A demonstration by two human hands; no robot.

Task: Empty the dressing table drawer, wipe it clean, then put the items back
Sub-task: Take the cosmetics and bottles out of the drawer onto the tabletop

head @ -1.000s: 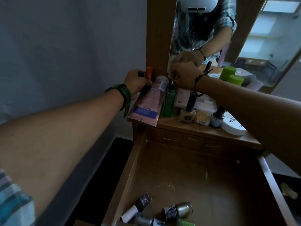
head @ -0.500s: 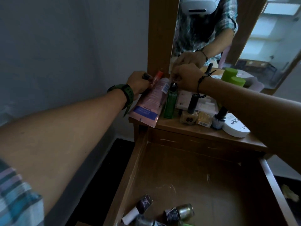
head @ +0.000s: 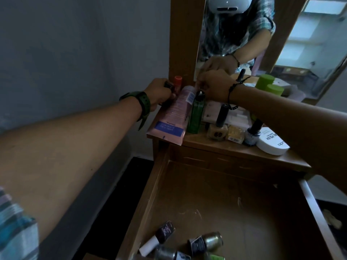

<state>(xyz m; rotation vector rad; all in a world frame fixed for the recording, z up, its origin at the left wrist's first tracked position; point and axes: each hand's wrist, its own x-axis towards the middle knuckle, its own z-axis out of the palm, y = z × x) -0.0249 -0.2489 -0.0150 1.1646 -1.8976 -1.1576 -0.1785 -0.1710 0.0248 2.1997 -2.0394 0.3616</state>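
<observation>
The wooden drawer [head: 161, 184] is pulled open, with several small nail polish bottles [head: 205, 242] lying in its near left corner. On the dressing table top [head: 234, 152] lie a pink tube [head: 176, 113], a green bottle [head: 196, 113], nail polish bottles [head: 217, 128] and a white round tub [head: 272, 144]. My left hand [head: 159, 93] is closed around a small dark item [head: 168, 85] beside an orange-capped stick [head: 178, 80]. My right hand [head: 216, 85] reaches to the back by the mirror, fingers curled down above the green bottle. What they hold is hidden.
A mirror [head: 244, 34] in a wooden frame stands at the back of the top. Two green caps [head: 270, 85] sit at the back right. A grey wall runs along the left, and dark floor lies below.
The orange-capped stick, tilted half a second ago, stands upright again beside my left hand. Both hands stay at the back of the tabletop.
</observation>
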